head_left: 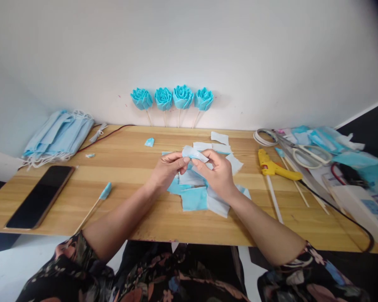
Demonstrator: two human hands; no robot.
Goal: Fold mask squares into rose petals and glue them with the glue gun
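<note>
My left hand (pixel 167 169) and my right hand (pixel 216 172) meet over the middle of a wooden table (pixel 135 218). Both pinch a small folded piece of white and blue mask fabric (pixel 193 154) between fingertips. Under my hands lies a pile of cut blue and white fabric squares (pixel 195 197). More white pieces (pixel 219 137) lie just behind the pile.
Four blue fabric roses on sticks (pixel 173 99) lean on the wall. A stack of face masks (pixel 58 136) and a phone (pixel 40 196) lie left, with a blue-tipped stick (pixel 96 205). A yellow glue gun (pixel 274 167), scissors (pixel 308 154), sticks and scraps lie right.
</note>
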